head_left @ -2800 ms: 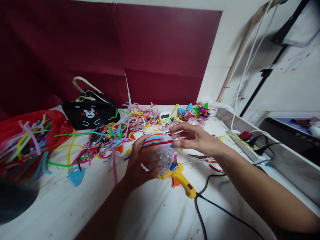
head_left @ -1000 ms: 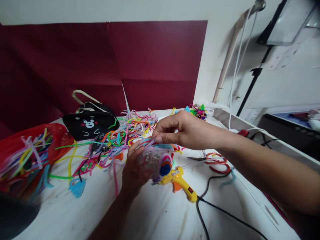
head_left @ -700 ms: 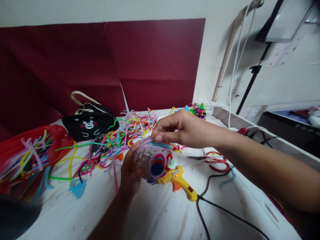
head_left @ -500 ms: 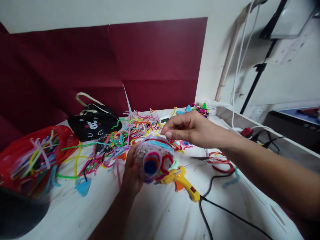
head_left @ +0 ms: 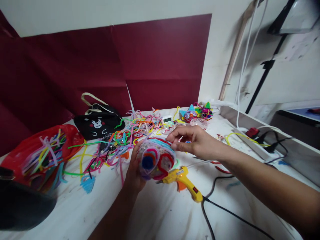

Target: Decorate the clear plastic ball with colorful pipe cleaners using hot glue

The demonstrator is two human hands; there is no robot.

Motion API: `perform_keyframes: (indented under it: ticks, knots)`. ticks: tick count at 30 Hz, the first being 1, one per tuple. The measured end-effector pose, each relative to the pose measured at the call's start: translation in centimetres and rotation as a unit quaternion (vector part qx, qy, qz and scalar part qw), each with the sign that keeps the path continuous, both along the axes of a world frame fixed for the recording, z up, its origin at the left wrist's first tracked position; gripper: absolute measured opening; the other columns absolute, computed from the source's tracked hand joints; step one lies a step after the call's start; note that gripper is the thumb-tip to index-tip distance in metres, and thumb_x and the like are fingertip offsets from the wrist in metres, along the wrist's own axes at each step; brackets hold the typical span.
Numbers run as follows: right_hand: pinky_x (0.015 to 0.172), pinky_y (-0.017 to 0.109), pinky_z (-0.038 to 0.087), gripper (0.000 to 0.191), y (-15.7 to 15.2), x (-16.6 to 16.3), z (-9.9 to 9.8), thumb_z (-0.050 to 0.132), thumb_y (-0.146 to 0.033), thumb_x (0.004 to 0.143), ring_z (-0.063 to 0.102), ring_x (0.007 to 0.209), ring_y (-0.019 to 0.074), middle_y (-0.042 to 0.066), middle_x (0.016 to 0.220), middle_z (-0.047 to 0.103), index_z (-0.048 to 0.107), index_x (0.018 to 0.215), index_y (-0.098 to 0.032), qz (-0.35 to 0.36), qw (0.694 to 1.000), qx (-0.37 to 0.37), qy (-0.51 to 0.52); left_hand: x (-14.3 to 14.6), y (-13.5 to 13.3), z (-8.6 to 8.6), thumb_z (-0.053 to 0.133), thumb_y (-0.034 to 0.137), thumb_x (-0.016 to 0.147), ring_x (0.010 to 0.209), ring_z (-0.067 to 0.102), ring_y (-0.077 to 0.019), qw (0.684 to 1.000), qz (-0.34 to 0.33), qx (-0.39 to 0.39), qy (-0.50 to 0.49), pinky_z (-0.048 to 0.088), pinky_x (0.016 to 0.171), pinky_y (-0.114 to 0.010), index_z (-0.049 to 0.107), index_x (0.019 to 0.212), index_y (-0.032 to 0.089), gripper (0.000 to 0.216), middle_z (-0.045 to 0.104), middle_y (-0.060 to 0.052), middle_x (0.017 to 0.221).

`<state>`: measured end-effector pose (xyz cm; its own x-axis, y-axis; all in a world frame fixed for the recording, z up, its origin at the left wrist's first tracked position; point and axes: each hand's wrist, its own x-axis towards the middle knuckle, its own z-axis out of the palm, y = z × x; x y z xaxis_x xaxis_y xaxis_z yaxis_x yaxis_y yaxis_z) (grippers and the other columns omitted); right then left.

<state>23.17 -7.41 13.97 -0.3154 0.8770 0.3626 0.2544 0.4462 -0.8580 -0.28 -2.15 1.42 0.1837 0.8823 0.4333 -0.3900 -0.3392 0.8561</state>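
Note:
A rounded clear-plastic craft, decorated with pipe cleaners, rests in my left hand, whose fingers wrap its left side. Its front carries a blue disc inside coiled loops and a red outline; blue and red strips cross the top. At its upper right edge, my right hand has thumb and fingers pinched close to the strips; whatever lies between them is too small to make out. Just below the craft lies a yellow glue gun with an orange trigger. Red-handled scissors are partly hidden under my right forearm.
Loose pipe cleaners lie tangled behind the craft, near a small digital display. A red bag, black drawstring bag and blue piece are left. Decorated crafts and a power strip stand right; a black cord crosses the front.
My right hand has moved down a little to the craft's upper right edge. The craft has tilted slightly in my left hand, and the view has shifted a little.

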Motion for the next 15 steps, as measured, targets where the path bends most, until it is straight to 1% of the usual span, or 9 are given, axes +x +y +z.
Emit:
perform_keyframes:
  ticks: [4, 8, 12, 15]
  knots:
    - [0.072, 0.028, 0.052, 0.015, -0.2, 0.0, -0.3, 0.073, -0.024, 0.082, 0.061, 0.078, 0.014, 0.004, 0.087, 0.068, 0.073, 0.094, -0.016, -0.013, 1.0, -0.003, -0.007, 0.0, -0.1, 0.1, 0.056, 0.068, 0.087, 0.108, 0.072, -0.03, 1.0, -0.015, -0.003, 0.005, 0.065, 0.08, -0.044, 0.056, 0.137, 0.032, 0.062, 0.069, -0.007, 0.132]
    - [0.071, 0.029, 0.05, 0.016, -0.6, 0.1, -0.4, 0.073, -0.026, 0.081, 0.06, 0.077, 0.0142, 0.004, 0.088, 0.068, 0.073, 0.094, -0.016, -0.025, 1.0, 0.002, -0.016, 0.0, -0.2, 0.5, 0.067, 0.066, 0.079, 0.097, 0.074, -0.027, 1.0, -0.016, -0.013, -0.015, 0.064, 0.076, -0.038, 0.063, 0.13, 0.032, 0.061, 0.073, -0.004, 0.122]
    - [0.071, 0.03, 0.05, 0.017, -1.0, 0.3, -0.5, 0.073, -0.026, 0.082, 0.061, 0.077, 0.0145, 0.004, 0.09, 0.068, 0.073, 0.097, -0.016, -0.033, 0.999, 0.006, -0.031, 0.1, -0.6, 1.0, 0.068, 0.064, 0.079, 0.093, 0.073, -0.0258, 1.0, -0.018, -0.013, 0.006, 0.062, 0.076, -0.039, 0.063, 0.129, 0.03, 0.061, 0.074, -0.005, 0.117]
    - [0.075, 0.032, 0.051, 0.02, -1.2, 0.4, -0.6, 0.072, -0.026, 0.083, 0.062, 0.08, 0.0158, 0.005, 0.092, 0.068, 0.072, 0.1, -0.016, -0.032, 0.999, 0.01, -0.034, 0.2, -0.8, 1.3, 0.073, 0.06, 0.076, 0.092, 0.072, -0.0266, 0.999, -0.032, -0.002, 0.008, 0.06, 0.076, -0.039, 0.063, 0.129, 0.029, 0.063, 0.074, -0.006, 0.115]
